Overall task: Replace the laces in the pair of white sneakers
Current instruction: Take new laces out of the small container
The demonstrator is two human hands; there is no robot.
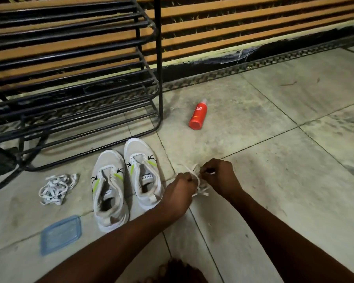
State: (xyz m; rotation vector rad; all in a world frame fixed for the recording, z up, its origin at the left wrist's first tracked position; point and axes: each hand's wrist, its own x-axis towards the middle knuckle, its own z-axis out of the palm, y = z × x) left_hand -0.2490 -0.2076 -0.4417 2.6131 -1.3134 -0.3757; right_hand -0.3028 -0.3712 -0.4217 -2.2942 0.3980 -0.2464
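1. Head view: a pair of white mesh sneakers with neon-yellow stripes stands side by side on the grey tiled floor [274, 180], toes toward a black metal shoe rack [74, 82]. The nearer sneaker [108, 193] and the farther sneaker [141, 168] touch along their sides, and both show bare eyelets.
2. Just right of the sneakers, both hands hold a bundle of clean white flat laces [199, 187] low over the floor.
3. The left hand [180, 190] has its fingers curled and pinched on the near side of the bundle.
4. The right hand [219, 176] has its fingertips closed on strands at the bundle's top.
5. A loose heap of white laces with dark marks [57, 187] lies on the floor left of the sneakers, apart from them.
6. A translucent blue plastic lid [60, 233] lies flat near the nearer sneaker's heel.
7. A red cylindrical bottle [198, 114] lies on its side, well beyond the hands.
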